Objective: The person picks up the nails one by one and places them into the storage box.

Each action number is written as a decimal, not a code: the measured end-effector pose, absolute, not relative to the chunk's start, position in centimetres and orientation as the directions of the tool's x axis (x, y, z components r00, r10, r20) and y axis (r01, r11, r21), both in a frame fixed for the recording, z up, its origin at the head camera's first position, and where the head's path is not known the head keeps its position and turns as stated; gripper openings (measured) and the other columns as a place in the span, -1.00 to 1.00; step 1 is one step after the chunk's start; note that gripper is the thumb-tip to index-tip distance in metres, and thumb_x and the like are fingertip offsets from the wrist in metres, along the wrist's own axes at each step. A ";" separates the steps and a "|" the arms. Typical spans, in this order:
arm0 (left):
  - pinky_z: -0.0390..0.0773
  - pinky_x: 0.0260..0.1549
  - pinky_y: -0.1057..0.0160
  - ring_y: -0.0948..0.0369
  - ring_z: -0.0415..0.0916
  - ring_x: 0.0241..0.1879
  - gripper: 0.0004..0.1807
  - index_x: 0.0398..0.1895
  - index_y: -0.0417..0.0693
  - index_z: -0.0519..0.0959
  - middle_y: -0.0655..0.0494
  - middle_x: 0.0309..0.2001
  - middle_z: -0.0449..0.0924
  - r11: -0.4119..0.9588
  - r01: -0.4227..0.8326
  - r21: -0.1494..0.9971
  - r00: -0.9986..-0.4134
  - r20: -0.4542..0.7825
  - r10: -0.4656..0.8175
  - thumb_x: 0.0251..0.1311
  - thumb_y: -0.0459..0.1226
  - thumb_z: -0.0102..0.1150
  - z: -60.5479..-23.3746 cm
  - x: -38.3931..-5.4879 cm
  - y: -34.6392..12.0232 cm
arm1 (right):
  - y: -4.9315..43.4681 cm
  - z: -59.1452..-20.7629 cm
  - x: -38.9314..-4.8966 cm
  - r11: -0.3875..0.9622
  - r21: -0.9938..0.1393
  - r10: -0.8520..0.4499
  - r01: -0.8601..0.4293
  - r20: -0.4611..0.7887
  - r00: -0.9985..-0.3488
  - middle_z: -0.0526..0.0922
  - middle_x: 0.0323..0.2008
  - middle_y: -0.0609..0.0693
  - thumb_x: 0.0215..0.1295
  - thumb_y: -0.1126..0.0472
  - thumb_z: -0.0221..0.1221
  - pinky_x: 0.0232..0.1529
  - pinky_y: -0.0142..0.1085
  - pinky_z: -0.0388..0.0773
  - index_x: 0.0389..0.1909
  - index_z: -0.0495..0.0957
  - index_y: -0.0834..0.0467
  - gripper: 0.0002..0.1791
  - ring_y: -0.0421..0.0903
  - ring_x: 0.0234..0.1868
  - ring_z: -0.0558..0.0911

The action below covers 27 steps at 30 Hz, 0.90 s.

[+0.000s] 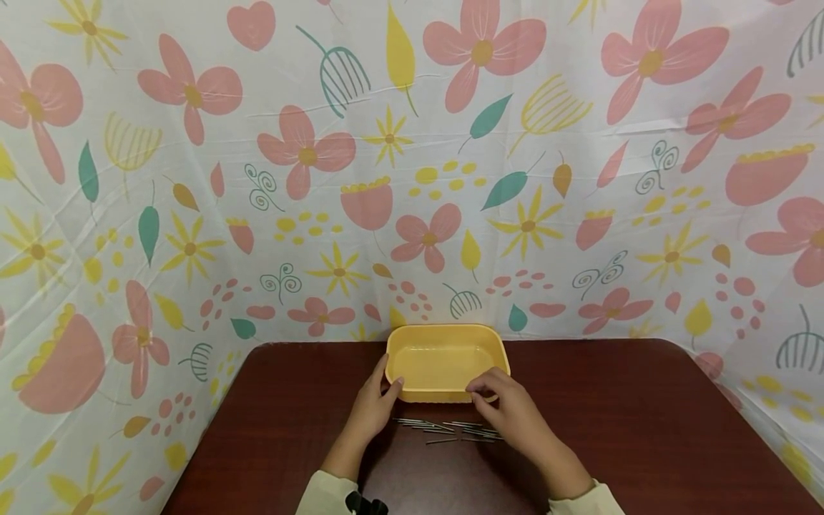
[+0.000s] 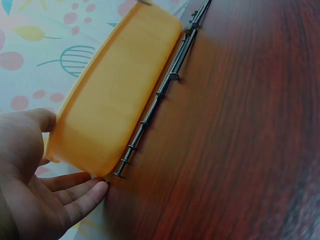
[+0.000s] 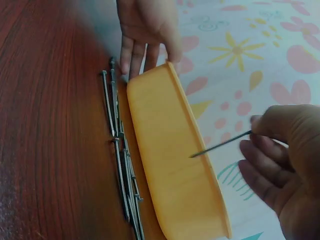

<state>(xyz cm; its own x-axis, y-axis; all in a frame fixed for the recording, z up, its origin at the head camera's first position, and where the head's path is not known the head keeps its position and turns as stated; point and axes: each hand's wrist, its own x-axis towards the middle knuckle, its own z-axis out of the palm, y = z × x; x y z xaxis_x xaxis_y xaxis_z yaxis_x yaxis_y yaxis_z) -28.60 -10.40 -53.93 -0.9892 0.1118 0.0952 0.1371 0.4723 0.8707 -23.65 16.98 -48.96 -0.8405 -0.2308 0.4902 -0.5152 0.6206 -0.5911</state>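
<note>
A yellow plastic box (image 1: 444, 395) stands on the table against the cloth. At its left end my left hand (image 1: 372, 402) holds it, thumb at the rim and fingers along the outer side. My right hand (image 3: 292, 160) pinches a nail (image 3: 220, 144) between thumb and forefinger. In the right wrist view the nail slants across the rim, its point in front of the box's outer wall. Several more nails (image 1: 473, 430) lie in a loose, overlapping row in front of the box. Their flat heads show in the left wrist view.
The dark red-brown wooden table (image 1: 290, 429) has rounded far corners. A white cloth (image 1: 553, 272) printed with flowers and leaves hangs behind and beside it. A black strap (image 1: 365, 503) sits at the left sleeve.
</note>
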 end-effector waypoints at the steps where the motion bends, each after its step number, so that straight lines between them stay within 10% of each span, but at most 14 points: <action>1: 0.61 0.09 -0.07 -0.13 0.48 0.30 -0.23 0.64 0.15 0.01 -0.12 0.57 0.13 0.473 0.136 0.870 -0.989 0.093 0.112 0.49 0.08 0.01 -54.0 -28.6 -10.4 | 16.9 -49.0 -23.7 0.619 -0.586 -0.215 -0.523 0.514 -0.831 0.57 -0.30 -0.25 0.21 0.43 0.36 -0.27 -0.32 0.66 -0.27 0.69 0.05 -0.80 -0.35 -0.26 0.58; 15: 0.63 0.05 -0.03 -0.13 0.51 0.27 -0.21 0.64 0.16 0.01 -0.16 0.56 0.15 0.475 0.142 0.868 -0.988 0.097 0.118 0.48 0.13 0.01 -54.1 -28.6 -10.6 | 16.6 -48.5 -24.8 0.525 -0.567 -0.093 -0.635 0.703 -0.705 0.61 -0.28 -0.08 0.21 0.50 0.33 -0.38 -0.56 0.52 -0.21 0.68 0.11 -0.76 -0.26 -0.27 0.60; 27: 0.63 0.04 -0.04 -0.13 0.51 0.26 -0.22 0.64 0.13 0.02 -0.17 0.55 0.17 0.472 0.145 0.869 -0.988 0.103 0.114 0.49 0.11 0.00 -53.9 -28.6 -10.4 | 17.0 -48.6 -26.3 0.530 -0.660 -0.016 -0.532 0.620 -0.785 0.60 -0.28 -0.11 0.25 0.42 0.34 -0.11 -0.60 0.54 -0.21 0.69 0.12 -0.83 -0.28 -0.25 0.60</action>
<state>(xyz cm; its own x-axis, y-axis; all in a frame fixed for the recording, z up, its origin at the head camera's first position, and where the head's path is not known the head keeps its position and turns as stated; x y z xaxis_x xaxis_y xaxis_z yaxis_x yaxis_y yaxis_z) -28.59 -10.43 -53.90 -0.9881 0.1145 0.1027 0.1451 0.4724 0.8694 -26.31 16.96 -48.58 -0.7845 -0.0159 0.6199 -0.5323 0.5299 -0.6602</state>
